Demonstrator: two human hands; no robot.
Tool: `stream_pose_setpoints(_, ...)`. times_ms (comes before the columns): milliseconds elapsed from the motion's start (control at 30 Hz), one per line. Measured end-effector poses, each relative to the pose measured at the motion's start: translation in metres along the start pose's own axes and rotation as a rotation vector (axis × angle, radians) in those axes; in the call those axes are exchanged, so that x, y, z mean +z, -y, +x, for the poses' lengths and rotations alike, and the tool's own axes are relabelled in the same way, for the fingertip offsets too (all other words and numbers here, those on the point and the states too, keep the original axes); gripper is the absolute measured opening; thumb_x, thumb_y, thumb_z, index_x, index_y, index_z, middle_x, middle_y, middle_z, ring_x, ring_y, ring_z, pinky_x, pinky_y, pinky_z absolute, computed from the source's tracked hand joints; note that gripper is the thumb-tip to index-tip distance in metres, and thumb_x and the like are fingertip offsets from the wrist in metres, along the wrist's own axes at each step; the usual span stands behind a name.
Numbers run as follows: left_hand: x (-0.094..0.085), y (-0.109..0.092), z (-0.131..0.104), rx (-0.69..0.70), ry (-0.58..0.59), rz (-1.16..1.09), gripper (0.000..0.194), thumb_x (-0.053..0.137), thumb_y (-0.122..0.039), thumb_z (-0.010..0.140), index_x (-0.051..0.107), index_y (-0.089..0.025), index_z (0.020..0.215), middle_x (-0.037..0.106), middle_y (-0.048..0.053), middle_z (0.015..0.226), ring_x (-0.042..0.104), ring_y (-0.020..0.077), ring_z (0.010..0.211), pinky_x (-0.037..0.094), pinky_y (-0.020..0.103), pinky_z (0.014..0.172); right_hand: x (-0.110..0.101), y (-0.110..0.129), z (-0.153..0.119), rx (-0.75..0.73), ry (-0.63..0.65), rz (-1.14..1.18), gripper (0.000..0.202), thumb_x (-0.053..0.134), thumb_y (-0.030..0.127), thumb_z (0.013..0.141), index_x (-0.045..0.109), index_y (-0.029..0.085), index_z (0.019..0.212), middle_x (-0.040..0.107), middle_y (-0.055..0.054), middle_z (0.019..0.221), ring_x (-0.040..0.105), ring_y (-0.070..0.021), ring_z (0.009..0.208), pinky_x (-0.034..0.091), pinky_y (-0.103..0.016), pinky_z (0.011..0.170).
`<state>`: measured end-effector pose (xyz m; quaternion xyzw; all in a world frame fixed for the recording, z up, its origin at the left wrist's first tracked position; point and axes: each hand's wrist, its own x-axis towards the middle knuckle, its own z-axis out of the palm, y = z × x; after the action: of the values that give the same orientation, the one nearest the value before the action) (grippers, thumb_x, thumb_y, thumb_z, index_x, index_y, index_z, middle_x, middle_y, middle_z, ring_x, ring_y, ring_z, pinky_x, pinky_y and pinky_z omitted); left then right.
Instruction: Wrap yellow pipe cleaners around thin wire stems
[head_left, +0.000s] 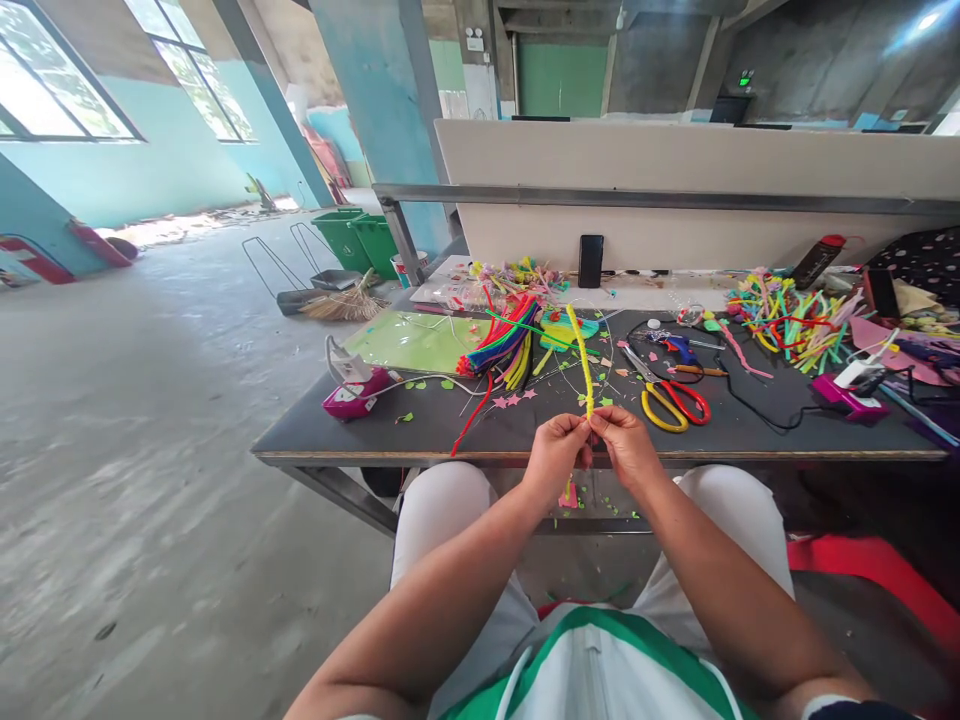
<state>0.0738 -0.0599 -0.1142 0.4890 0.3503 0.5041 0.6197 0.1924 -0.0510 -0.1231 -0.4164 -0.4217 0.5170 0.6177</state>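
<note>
- The yellow pipe cleaner (580, 350) is being pinched by the left hand (556, 452) and right hand (625, 446), fingertips together, at the table's (420, 430) near edge.
- Twisting or bending is apparently being done; next, a steady pinch is probably being required.
- Its long axis is being pointed away from the body, tip slightly left.

Two hands (556, 450) (627, 447), one pair of scissors (652, 379), one phone (591, 262)

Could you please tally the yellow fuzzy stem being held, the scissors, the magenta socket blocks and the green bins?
Yellow fuzzy stem: 1
Scissors: 1 pair
Magenta socket blocks: 2
Green bins: 2
Total: 6
</note>
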Motion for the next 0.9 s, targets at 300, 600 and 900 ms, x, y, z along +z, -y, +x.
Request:
stream_pose_setpoints(300, -0.007, -0.016, 0.003, -0.092, 0.02, 0.219, 0.03, 0.06, -0.042, 0.077, 0.067, -0.013, 0.082, 0.059, 0.0, 0.053, 0.055, 0.0106, 0.047, 0.045, 0.022, 0.048, -0.006, 0.003, 0.001, -0.075, -0.097, -0.194, 0.02, 0.065, 0.04, 0.074, 0.065, 0.02, 0.074, 0.061, 0.001, 0.068, 0.051, -0.015, 0.065, 0.04, -0.028, 0.065)
stream_pose_setpoints(600, -0.031, -0.034, 0.014, 0.262, -0.123, -0.025, 0.034, 0.063, -0.038, 0.078, 0.064, -0.015, 0.103, 0.062, 0.001, 0.077, 0.057, 0.0085, 0.057, 0.05, 0.024, 0.057, -0.003, 0.0, -0.003, -0.054, 0.051, -0.31, 0.021, 0.059, 0.042, 0.078, 0.064, 0.021, 0.074, 0.06, 0.001, 0.066, 0.051, -0.0152, 0.063, 0.038, -0.027, 0.064)
stream_pose_setpoints(900, -0.03, -0.038, 0.011, 0.293, -0.132, -0.085, 0.03, 0.064, -0.04, 0.077, 0.067, -0.015, 0.094, 0.061, 0.002, 0.077, 0.057, 0.0097, 0.06, 0.052, 0.026, 0.058, -0.004, -0.006, -0.001, -0.028, 0.004, -0.306, 0.021, 0.06, 0.041, 0.076, 0.064, 0.021, 0.074, 0.06, 0.001, 0.064, 0.051, -0.0146, 0.059, 0.039, -0.027, 0.061)
